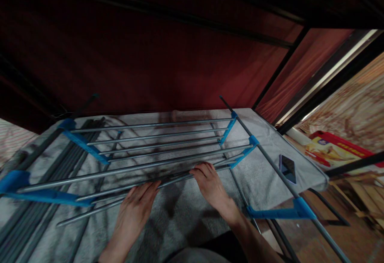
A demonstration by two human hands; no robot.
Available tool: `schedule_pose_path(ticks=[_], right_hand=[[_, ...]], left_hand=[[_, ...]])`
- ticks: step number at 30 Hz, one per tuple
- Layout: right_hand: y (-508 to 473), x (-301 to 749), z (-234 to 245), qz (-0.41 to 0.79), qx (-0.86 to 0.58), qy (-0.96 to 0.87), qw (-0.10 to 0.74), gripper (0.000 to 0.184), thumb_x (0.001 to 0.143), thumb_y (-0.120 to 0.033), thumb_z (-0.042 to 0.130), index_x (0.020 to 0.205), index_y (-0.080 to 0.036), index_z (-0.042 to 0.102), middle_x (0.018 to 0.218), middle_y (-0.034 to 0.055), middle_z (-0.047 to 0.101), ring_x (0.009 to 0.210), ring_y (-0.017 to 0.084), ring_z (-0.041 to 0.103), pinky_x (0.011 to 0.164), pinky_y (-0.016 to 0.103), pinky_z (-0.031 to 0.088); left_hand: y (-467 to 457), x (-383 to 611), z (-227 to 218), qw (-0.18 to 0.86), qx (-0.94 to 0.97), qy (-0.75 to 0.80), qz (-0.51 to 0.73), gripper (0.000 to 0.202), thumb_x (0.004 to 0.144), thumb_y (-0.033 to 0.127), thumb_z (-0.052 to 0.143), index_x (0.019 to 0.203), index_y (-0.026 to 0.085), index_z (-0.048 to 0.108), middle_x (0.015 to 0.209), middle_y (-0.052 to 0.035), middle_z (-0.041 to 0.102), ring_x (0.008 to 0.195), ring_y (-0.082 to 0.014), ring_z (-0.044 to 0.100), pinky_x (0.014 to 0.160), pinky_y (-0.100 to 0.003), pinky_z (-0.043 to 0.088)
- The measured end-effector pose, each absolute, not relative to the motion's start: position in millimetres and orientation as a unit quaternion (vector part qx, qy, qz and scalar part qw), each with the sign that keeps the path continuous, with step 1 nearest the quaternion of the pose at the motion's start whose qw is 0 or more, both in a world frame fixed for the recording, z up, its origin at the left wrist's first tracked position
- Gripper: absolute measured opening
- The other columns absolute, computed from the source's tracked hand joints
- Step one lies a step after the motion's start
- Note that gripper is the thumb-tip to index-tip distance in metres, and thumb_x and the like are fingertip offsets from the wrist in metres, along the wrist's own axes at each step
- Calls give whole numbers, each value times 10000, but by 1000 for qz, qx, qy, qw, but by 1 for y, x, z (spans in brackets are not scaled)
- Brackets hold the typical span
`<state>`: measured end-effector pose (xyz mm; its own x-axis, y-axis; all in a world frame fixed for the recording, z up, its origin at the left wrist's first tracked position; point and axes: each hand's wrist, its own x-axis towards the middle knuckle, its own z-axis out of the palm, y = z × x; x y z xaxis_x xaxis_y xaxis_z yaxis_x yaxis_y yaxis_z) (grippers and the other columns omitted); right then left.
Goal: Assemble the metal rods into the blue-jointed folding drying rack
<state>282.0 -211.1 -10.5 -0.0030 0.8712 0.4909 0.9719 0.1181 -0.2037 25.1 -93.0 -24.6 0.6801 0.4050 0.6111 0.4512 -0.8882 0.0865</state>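
A rack of grey metal tubes and blue plastic brackets stands in front of me. My left hand (139, 199) is closed over the frontmost metal tube (105, 207), its fingers also touching the tube just behind. My right hand (208, 181) grips farther right along the same front tubes, fingers bent over them. The front tube's left end sticks out free, below and in front of the left blue bracket (51, 195). Its right part runs toward the right blue bracket (244, 153). Behind, more tubes (156, 135) span between two other brackets. My palms and thumbs are largely hidden.
A bundle of loose grey tubes (45, 199) lies at the left on a grey cloth (186, 215). Another blue bracket (279, 213) juts from the right upright. A phone (287, 169) lies at the right. A dark red panel (168, 63) rises behind.
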Motion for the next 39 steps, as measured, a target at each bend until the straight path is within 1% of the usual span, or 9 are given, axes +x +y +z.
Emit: schedule_pose_path(ticks=[7, 11, 17, 22, 25, 28, 31, 35, 39], right_hand=[[-205, 267, -9, -112, -635, -719, 259, 360, 968, -112, 562, 1301, -230, 635, 1217, 72, 678, 1106, 217, 608, 1086, 428, 476], [-192, 252, -7, -118, -603, -757, 222, 399, 952, -123, 604, 1337, -228, 613, 1178, 56, 703, 1044, 211, 626, 1044, 402, 497], [-184, 251, 1, -117, -598, -761, 223, 446, 928, -27, 545, 1311, -243, 621, 1115, 46, 710, 1006, 219, 648, 992, 410, 510], [-184, 260, -3, -129, -580, -772, 224, 461, 946, -17, 487, 1329, -240, 611, 1118, 54, 708, 1015, 230, 658, 1011, 439, 493], [-186, 263, -4, -145, -562, -786, 212, 437, 955, -32, 482, 1330, -215, 612, 1106, 58, 703, 1010, 223, 664, 990, 428, 501], [-186, 265, -4, -167, -556, -788, 204, 390, 984, -82, 480, 1333, -200, 608, 1095, 66, 699, 988, 220, 665, 960, 419, 506], [-186, 267, -5, -177, -553, -789, 202, 346, 1018, -135, 460, 1324, -204, 607, 1085, 74, 702, 966, 222, 664, 920, 408, 509], [-184, 271, -9, -184, -540, -795, 206, 335, 1029, -143, 440, 1318, -196, 601, 1086, 88, 705, 962, 225, 669, 908, 404, 509], [-182, 275, -14, -196, -535, -795, 210, 323, 1036, -169, 437, 1320, -184, 590, 1073, 96, 708, 944, 233, 675, 904, 420, 513]], left_hand=[[-91, 27, -21, 39, -910, -234, -341, 278, 1052, 272, 448, 1225, 213, 657, 1029, -57, 769, 871, -225, 712, 809, -371, 520], [-92, 28, -17, 29, -910, -232, -343, 270, 1039, 235, 472, 1233, 220, 658, 1056, -49, 761, 908, -217, 702, 845, -367, 511], [-122, 26, -6, 18, -843, -344, -413, 285, 996, 218, 571, 1266, 266, 651, 1217, -94, 678, 1185, -277, 611, 1030, -454, 463], [-126, -1, -29, -53, -668, -518, -531, 115, 994, 306, 573, 1020, 258, 674, 988, -57, 634, 1007, -240, 604, 919, -408, 489], [-106, -24, -42, -139, -473, -594, -635, 143, 934, 380, 639, 982, 246, 629, 990, -38, 621, 983, -223, 597, 905, -374, 481], [-78, -40, -41, -193, -323, -578, -724, 220, 865, 381, 699, 1017, 247, 615, 1059, -30, 631, 1008, -195, 604, 934, -338, 464], [-51, -49, -27, -210, -270, -530, -776, 220, 861, 421, 683, 955, 229, 630, 983, -17, 651, 946, -171, 619, 922, -310, 463], [-27, -54, -5, -262, -276, -513, -769, 379, 885, 535, 597, 727, 191, 610, 708, 2, 614, 685, -147, 560, 702, -269, 463], [-19, -56, 10, -358, -285, -509, -729, 473, 899, 569, 558, 599, 202, 572, 562, -6, 568, 532, -143, 522, 550, -267, 429]])
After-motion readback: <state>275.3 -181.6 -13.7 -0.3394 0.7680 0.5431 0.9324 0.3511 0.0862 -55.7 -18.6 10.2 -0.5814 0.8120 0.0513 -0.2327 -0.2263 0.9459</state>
